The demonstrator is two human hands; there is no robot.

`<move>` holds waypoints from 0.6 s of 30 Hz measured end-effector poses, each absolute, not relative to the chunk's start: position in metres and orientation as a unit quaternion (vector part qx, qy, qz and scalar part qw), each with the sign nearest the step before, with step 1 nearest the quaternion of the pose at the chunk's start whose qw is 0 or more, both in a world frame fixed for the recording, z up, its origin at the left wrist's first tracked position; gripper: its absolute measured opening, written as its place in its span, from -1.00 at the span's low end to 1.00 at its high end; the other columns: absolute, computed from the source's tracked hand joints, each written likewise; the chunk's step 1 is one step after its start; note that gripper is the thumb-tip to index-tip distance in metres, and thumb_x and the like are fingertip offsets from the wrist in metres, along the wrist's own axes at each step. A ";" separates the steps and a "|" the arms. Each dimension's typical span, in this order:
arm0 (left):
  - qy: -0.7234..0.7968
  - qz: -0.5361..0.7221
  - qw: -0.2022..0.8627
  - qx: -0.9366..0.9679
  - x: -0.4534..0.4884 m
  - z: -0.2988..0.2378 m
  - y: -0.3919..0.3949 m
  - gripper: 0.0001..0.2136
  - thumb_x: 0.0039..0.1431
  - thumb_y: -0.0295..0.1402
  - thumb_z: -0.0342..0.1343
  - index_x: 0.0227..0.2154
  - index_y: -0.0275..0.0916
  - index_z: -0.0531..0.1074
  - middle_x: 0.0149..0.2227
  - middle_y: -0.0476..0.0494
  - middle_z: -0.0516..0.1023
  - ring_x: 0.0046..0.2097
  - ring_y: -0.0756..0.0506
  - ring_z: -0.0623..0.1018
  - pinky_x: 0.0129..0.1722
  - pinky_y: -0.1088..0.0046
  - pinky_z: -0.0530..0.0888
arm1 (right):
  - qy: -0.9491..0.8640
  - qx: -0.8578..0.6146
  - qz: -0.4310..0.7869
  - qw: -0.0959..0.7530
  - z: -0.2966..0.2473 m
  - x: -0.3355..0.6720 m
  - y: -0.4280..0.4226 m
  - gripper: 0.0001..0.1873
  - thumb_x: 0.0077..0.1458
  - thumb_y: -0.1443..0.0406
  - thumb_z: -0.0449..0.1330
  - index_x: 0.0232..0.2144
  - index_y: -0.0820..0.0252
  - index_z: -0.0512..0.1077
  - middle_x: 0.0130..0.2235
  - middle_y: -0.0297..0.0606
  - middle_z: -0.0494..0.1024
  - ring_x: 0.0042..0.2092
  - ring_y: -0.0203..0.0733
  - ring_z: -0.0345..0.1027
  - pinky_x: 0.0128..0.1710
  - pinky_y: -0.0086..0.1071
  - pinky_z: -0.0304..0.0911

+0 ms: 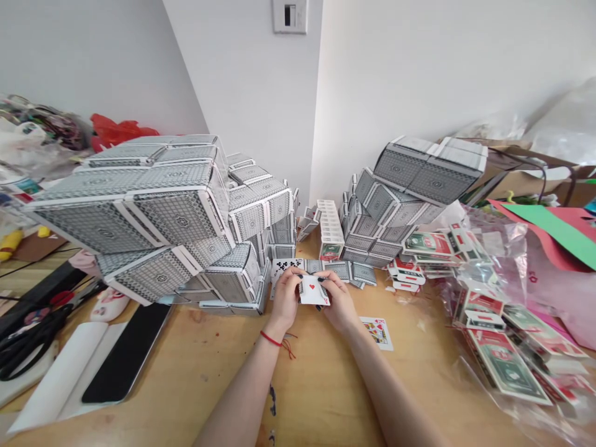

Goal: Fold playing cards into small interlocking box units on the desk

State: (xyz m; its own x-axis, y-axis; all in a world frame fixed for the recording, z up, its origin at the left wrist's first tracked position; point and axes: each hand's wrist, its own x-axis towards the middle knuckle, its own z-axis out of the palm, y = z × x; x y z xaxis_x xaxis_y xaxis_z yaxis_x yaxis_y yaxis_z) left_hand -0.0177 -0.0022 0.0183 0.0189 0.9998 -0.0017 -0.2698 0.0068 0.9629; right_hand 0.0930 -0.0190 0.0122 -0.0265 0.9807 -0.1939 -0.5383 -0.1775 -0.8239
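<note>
Both hands hold a playing card (315, 292), the ace of hearts, face up above the wooden table. My left hand (287, 292) pinches its left side; a red string circles that wrist. My right hand (339, 298) grips the right side, its dark-nailed fingers on the upper edge. Just behind the hands lie several loose cards (364, 273), back up, and a club card (280, 266), face up. A king of hearts (378, 334) rests to the right of my right forearm.
Stacked blocks made of cards stand at left (177, 205) and right (386, 211). A row of card boxes (329, 226) sits between them. At left are a black phone (128, 354) and scissors (37, 335). Card boxes (507, 366) and plastic wrapping crowd the right.
</note>
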 end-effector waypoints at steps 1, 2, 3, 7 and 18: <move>0.428 0.557 0.560 0.439 -0.018 0.018 -0.002 -0.91 -0.12 -0.46 -0.10 -0.58 -0.26 0.30 -0.50 0.00 0.31 -0.49 0.05 0.27 -0.55 0.58 0.21 | -0.273 -0.393 0.666 0.573 0.012 0.094 -0.019 -0.87 -0.17 0.30 0.12 -0.44 0.13 0.32 -0.65 -0.47 0.23 -0.64 -0.38 0.06 -0.69 -0.52 0.01; 0.435 0.555 0.549 0.450 -0.018 0.018 -0.002 -0.91 -0.13 -0.46 -0.10 -0.59 -0.26 0.30 -0.51 0.01 0.31 -0.50 0.05 0.27 -0.55 0.58 0.20 | -0.266 -0.389 0.675 0.569 0.012 0.094 -0.019 -0.89 -0.18 0.30 0.13 -0.46 0.13 0.31 -0.66 -0.47 0.23 -0.65 -0.37 0.07 -0.69 -0.51 0.02; 0.442 0.551 0.538 0.461 -0.019 0.018 -0.002 -0.90 -0.13 -0.46 -0.10 -0.60 -0.26 0.30 -0.53 0.01 0.31 -0.51 0.06 0.26 -0.56 0.58 0.19 | -0.260 -0.381 0.685 0.564 0.012 0.095 -0.019 -0.89 -0.18 0.30 0.12 -0.47 0.13 0.31 -0.66 -0.46 0.24 -0.65 -0.37 0.08 -0.69 -0.51 0.03; 0.459 0.535 0.512 0.491 -0.022 0.017 -0.002 -0.89 -0.14 -0.44 -0.10 -0.59 -0.26 0.33 -0.56 0.03 0.32 -0.54 0.06 0.25 -0.57 0.57 0.19 | -0.248 -0.351 0.718 0.547 0.010 0.097 -0.017 -0.82 -0.15 0.23 0.08 -0.41 0.14 0.32 -0.60 -0.39 0.35 -0.63 -0.34 0.16 -0.71 -0.50 0.07; 0.425 0.531 0.539 0.497 -0.027 0.020 -0.001 -0.88 -0.14 -0.42 -0.08 -0.64 -0.27 0.33 -0.60 0.02 0.32 -0.57 0.06 0.26 -0.57 0.55 0.17 | -0.264 -0.360 0.776 0.446 0.013 0.099 -0.021 -0.72 -0.18 0.23 0.26 -0.62 0.21 0.21 -0.77 -0.56 0.14 -0.79 -0.53 -0.14 -0.83 -0.60 -0.29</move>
State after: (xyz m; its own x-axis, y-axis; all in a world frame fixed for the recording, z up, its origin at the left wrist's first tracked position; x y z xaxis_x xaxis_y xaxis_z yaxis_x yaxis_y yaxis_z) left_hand -0.0275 -0.0012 0.0196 0.0737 0.9949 0.0693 -0.1498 -0.0577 0.9870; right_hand 0.0990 -0.0211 0.0133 -0.3423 0.8824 -0.3228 -0.5021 -0.4622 -0.7310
